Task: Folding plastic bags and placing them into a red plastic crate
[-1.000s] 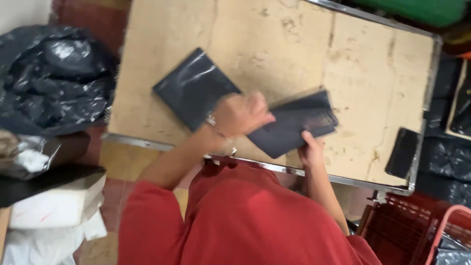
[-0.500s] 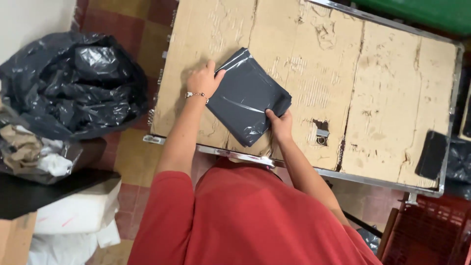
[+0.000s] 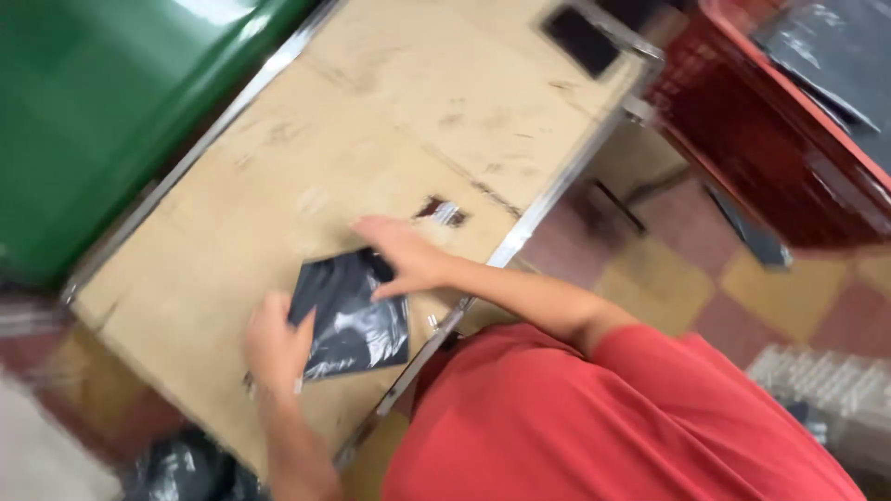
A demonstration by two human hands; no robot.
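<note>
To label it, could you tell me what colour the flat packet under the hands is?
The packet is glossy black, seen in the head view.

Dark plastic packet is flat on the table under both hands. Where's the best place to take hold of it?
Judging by its pose, grip the black packet at the corner by the table's metal edge, from the person's side. It lies flat, so only an edge can be pinched. The left hand and right hand cover the other sides.

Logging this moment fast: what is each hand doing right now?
Left hand: open, palm resting on the edge of the dark plastic bag.
Right hand: open, fingers flat, pressing on the bag's top.
</note>
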